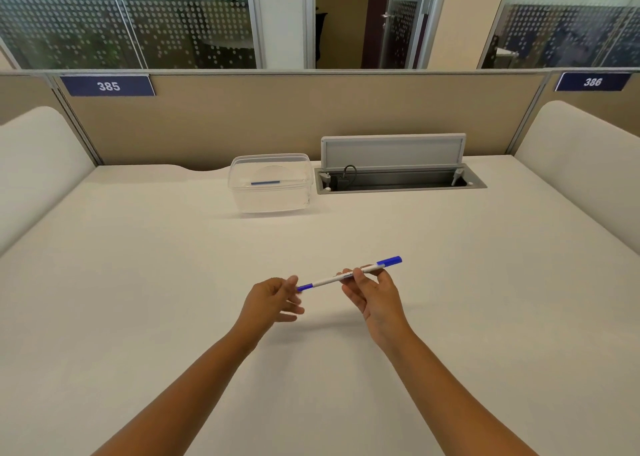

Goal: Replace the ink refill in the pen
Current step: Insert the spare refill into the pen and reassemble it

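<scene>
A big white desk (138, 282) fills most of the view, with a tan wall at its back. Far back on the desk sits a clear plastic box (272, 185), and inside it lies a thin blue stick (265, 182), likely the new refill, kept there so it won't roll away. Beside the box is an open cable hatch (398, 175). Above the desk, the right hand (375, 296) pinches the white middle of the pen (349, 273), holding it steady in the air. The left hand (273, 299) reaches for the blue end, fingers loosely spread and just touching it, probably to pull that end off.
</scene>
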The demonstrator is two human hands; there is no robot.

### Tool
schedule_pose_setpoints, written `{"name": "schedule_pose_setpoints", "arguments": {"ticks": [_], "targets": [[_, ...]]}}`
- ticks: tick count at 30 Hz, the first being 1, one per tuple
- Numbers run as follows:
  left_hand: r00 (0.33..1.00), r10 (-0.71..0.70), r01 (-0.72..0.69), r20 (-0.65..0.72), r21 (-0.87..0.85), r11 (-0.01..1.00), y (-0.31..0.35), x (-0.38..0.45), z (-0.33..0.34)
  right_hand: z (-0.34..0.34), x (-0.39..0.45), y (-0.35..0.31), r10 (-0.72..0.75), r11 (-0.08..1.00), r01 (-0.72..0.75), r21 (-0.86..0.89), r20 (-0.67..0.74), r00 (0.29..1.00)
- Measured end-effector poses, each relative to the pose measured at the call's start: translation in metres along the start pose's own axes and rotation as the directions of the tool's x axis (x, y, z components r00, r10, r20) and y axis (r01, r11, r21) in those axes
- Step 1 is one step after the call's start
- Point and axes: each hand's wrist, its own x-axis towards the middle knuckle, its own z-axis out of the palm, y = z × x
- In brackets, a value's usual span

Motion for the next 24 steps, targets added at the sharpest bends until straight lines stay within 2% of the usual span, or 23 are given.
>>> {"name": "schedule_pose_setpoints", "arguments": {"ticks": [3,5,11,14,17,24], "targets": [[0.995,-0.091,0.089,0.036,0.071,0.994,0.0012,-0.0042,-0.0008,0.0009,-0.0002,-0.0014,-0.003,1.000,0.003,-0.008,0.019,1.000],[0.994,-0.099,0.095,0.054,0.063,0.993,0.0018,-0.0051,0.0019,0.0028,-0.0012,0.0001,0.002,1.000,-0.001,-0.022,0.026,1.000],[0.993,-0.035,0.025,0.110,0.087,0.996,0.0032,-0.0040,0.0020,0.0053,-0.0034,0.0043,0.025,1.000,-0.024,-0.013,0.037,0.999],[0.996,0.039,-0.052,0.077,0.174,0.983,0.0008,-0.0031,-0.0001,0.0047,-0.0037,0.0048,0.034,0.999,-0.033,-0.014,0.040,0.999],[0.996,0.065,-0.074,0.056,0.167,0.983,0.0002,-0.0033,-0.0006,0.0048,-0.0031,0.0051,0.038,0.999,-0.038,-0.001,0.039,0.999],[0.993,-0.072,0.056,0.095,0.158,0.986,0.0063,-0.0052,0.0002,0.0063,-0.0013,0.0047,0.065,0.998,-0.065,0.012,0.038,0.997]]}}
